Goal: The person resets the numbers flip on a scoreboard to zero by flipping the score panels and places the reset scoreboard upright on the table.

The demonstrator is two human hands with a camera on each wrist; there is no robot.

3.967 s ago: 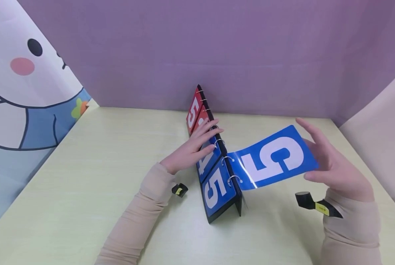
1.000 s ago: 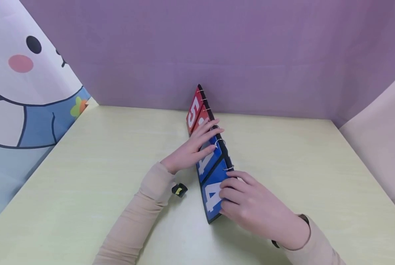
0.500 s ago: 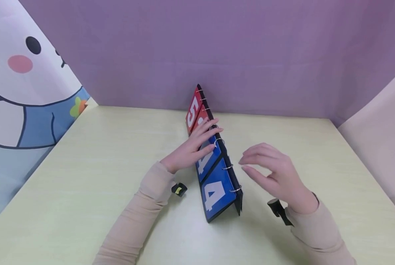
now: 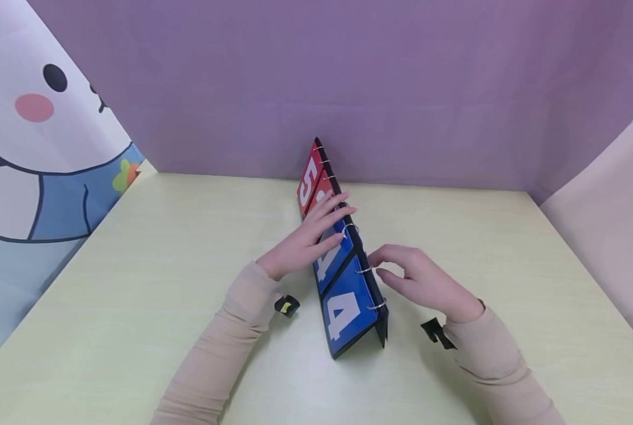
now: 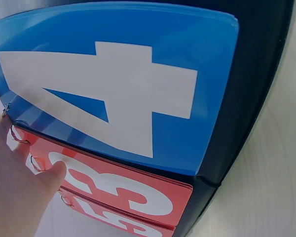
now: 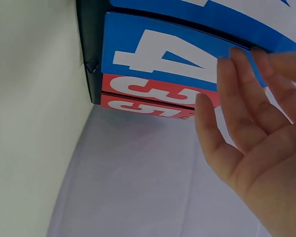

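Note:
A tent-shaped flip scoreboard [image 4: 366, 282] stands on the table, its ringed ridge running away from me. On its left face, the nearest blue number card [image 4: 343, 316] reads 4. My left hand [image 4: 308, 239] rests across the middle of the ridge, fingers straight, partly covering the second blue card. At the right side of the ridge, my right hand [image 4: 420, 280] has its fingertips by a ring, index finger and thumb bent but apart. In the right wrist view its fingers lie loosely curved before the other face's blue card [image 6: 138, 57]. No card shows pinched between them.
Red number cards [image 4: 310, 180] hang at the scoreboard's far end, close to the purple cloth backdrop [image 4: 428, 118]. A cartoon-printed cloth [image 4: 56, 195] hangs at the left. The pale table [image 4: 199, 236] extends to both sides.
Earlier my right hand had a blue 5 card out to the right; the near left-face card has gone from 5 to 4. That hand drew back, then moved in to the ridge. Left hand still.

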